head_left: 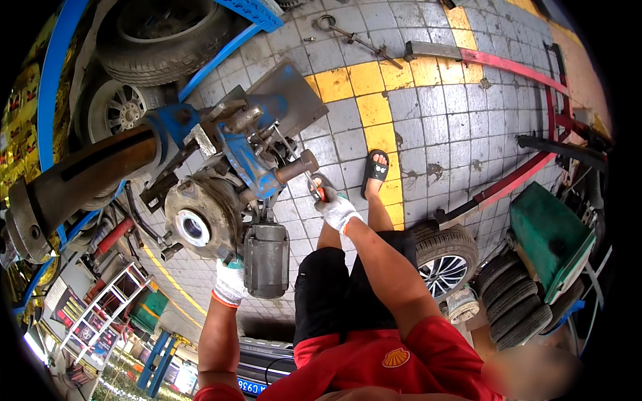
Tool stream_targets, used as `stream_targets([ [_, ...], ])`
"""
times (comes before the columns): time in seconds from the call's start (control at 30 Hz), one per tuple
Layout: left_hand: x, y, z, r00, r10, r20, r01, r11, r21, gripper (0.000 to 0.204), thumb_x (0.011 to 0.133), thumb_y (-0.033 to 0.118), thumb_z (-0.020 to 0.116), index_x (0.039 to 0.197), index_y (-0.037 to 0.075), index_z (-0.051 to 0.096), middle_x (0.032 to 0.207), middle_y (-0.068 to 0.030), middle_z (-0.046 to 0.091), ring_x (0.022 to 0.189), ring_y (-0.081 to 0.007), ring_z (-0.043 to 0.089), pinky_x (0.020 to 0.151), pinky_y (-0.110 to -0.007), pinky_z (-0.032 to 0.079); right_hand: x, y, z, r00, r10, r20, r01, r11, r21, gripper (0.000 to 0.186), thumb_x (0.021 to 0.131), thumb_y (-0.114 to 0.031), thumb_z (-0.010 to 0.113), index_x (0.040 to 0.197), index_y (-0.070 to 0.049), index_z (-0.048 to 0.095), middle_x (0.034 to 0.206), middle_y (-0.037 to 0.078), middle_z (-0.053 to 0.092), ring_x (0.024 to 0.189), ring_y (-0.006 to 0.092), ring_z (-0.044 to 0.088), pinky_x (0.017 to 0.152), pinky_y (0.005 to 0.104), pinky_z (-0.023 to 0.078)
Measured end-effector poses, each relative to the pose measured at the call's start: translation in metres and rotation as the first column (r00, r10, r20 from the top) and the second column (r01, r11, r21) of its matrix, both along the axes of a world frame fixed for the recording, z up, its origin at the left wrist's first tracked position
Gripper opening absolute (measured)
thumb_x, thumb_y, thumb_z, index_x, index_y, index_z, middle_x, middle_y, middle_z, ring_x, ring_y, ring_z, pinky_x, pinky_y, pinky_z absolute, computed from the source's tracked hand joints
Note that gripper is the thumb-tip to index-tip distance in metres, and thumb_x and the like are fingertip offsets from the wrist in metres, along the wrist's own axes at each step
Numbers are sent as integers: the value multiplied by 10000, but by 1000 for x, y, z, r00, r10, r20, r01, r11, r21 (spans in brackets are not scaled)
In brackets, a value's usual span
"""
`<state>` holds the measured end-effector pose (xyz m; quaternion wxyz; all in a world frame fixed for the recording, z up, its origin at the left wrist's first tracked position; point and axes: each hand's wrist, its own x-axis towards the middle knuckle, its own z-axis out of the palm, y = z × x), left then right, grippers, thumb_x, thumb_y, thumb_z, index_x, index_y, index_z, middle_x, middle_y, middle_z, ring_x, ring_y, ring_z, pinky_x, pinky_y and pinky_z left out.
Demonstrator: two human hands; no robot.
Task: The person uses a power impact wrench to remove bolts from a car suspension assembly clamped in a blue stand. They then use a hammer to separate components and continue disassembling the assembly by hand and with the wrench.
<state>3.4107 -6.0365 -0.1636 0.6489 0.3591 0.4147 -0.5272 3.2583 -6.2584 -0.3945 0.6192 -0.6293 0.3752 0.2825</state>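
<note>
In my right hand (pixel 336 210) is a long thin metal-shafted tool, which looks like a screwdriver (pixel 323 194), gripped by its red-orange handle. Its shaft runs up beside a blue clamp (pixel 249 160) with a thick screw bolt (pixel 297 167). Below the clamp sits a worn wheel hub assembly (pixel 200 234) with a pale ring at its centre. My left hand (pixel 231 281) reaches under the hub's lower edge, beside a dark grey cylinder (pixel 266 257); its fingers are mostly hidden. Both hands wear white gloves with orange cuffs.
A heavy steel column (pixel 87 177) carries the clamp on the left. Tyres (pixel 157 57) lie behind blue rack bars. Red lift arms (pixel 515 70) extend over the tiled floor at right, near a wheel (pixel 445 260), a green bin (pixel 545 240) and stacked tyres (pixel 515 301).
</note>
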Motion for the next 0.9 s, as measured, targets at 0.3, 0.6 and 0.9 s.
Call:
stream_targets([
  [0.3,-9,20,-14,953,-268,140,239,951,197,837,979,725,501,1518,85,476,1423,-203,596,1242,-377,644,1033,-596,551,30,-32,63,966,210,-149,-227,968,-103,381,956,-259,594,1277,-54,596,1141,284,697,1115,471,647,940,503,523],
  [0.6,-10,16,-12,980,-180,87,167,976,137,836,963,678,494,1541,74,450,1465,-201,569,1282,-385,611,1078,-593,492,87,-133,172,840,490,231,-455,870,-190,342,920,-210,635,1183,3,585,1105,278,635,980,373,708,854,462,557],
  [0.9,-4,2,7,593,-679,433,608,730,312,668,963,379,647,1520,59,464,1491,-145,557,1341,-289,568,1160,-452,424,63,-97,176,876,308,371,-191,928,-319,487,869,-139,650,1333,-22,558,1311,270,560,993,427,672,885,454,560],
])
